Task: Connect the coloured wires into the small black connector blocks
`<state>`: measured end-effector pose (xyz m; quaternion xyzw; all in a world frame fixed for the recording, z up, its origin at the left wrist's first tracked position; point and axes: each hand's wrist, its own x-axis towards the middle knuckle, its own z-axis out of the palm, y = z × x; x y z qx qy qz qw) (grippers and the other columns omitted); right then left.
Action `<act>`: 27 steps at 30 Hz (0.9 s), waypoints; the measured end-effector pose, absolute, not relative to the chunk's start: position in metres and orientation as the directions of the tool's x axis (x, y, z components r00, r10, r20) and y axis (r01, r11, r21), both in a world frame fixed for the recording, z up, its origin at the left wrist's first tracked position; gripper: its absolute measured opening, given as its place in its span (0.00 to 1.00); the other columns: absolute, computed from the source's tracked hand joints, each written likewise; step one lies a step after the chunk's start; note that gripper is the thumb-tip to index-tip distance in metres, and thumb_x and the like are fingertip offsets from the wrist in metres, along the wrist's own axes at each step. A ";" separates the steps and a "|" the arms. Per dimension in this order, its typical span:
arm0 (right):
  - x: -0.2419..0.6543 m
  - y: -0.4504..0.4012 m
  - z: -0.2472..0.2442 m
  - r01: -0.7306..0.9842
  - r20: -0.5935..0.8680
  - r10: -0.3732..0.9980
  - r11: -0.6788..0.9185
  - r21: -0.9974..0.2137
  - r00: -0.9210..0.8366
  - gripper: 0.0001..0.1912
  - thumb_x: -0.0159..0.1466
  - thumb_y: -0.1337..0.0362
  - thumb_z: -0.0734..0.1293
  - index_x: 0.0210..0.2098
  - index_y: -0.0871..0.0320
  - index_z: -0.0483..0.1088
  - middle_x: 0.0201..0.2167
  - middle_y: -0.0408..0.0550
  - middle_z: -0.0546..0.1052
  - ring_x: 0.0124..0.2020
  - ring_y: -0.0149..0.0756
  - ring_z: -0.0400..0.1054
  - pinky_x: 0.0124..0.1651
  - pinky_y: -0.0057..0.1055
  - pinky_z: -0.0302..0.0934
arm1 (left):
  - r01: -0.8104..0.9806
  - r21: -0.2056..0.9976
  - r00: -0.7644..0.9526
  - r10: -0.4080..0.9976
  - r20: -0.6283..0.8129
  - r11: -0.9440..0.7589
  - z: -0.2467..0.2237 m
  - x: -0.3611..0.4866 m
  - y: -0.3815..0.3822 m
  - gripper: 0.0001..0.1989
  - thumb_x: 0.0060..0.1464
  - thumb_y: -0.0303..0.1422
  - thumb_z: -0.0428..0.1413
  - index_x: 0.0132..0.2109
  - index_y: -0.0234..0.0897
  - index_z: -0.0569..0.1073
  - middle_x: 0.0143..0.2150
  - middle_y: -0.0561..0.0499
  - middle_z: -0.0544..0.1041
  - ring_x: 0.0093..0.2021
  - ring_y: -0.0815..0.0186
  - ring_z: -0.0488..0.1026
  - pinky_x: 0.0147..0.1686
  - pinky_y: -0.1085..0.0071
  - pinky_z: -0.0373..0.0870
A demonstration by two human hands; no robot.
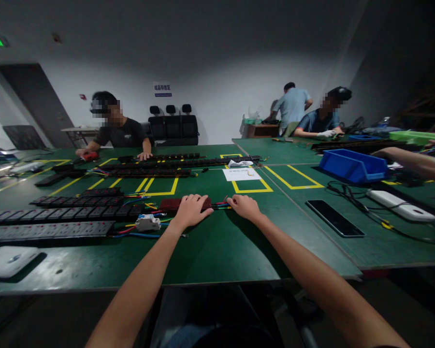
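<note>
My left hand (191, 211) lies over a dark red block (169, 205), its fingers curled across the top and the thumb along the near side. Part of the block is hidden under the hand. Coloured wires (222, 205) come out of the block's right end. My right hand (245, 207) has its fingers pinched together on the ends of these wires. Left of the block lie long black socket strips (65, 213) and a grey strip (50, 229) with wire ends. A small white breaker-like part (148, 222) sits among wires beside my left forearm.
A phone (334, 218), a white power strip (401, 205) with black cable and a blue bin (352, 165) stand right. A white device (10, 261) lies front left. Beyond are a paper sheet (242, 174) and more black strips (148, 172). Co-workers sit across the green table (210, 263).
</note>
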<state>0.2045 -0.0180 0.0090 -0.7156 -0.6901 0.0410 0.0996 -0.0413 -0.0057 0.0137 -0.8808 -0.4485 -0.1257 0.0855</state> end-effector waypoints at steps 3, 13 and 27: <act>0.205 -0.017 0.008 0.979 0.083 0.996 -0.024 -0.200 0.042 0.27 0.74 0.46 0.54 0.41 0.54 0.79 0.41 0.55 0.82 0.41 0.43 0.76 0.40 0.30 0.60 | 0.811 -0.038 0.567 0.767 0.300 -0.584 0.014 -0.041 -0.006 0.34 0.66 0.57 0.44 0.67 0.39 0.67 0.57 0.39 0.75 0.56 0.48 0.69 0.54 0.55 0.61; 0.207 -0.015 0.004 0.978 0.103 0.994 -0.009 -0.208 0.031 0.27 0.74 0.46 0.54 0.39 0.54 0.78 0.39 0.54 0.82 0.40 0.43 0.76 0.40 0.30 0.60 | 0.808 -0.049 0.572 0.762 0.304 -0.587 0.013 -0.042 -0.005 0.34 0.67 0.57 0.44 0.67 0.38 0.67 0.57 0.39 0.75 0.56 0.49 0.70 0.54 0.55 0.62; 0.204 -0.016 0.005 0.984 0.075 0.996 -0.033 -0.176 0.047 0.30 0.74 0.44 0.52 0.40 0.55 0.79 0.42 0.56 0.82 0.43 0.46 0.77 0.43 0.33 0.63 | 0.816 -0.071 0.566 0.767 0.303 -0.574 0.013 -0.041 -0.005 0.34 0.67 0.57 0.44 0.66 0.38 0.68 0.57 0.40 0.76 0.56 0.49 0.70 0.53 0.55 0.62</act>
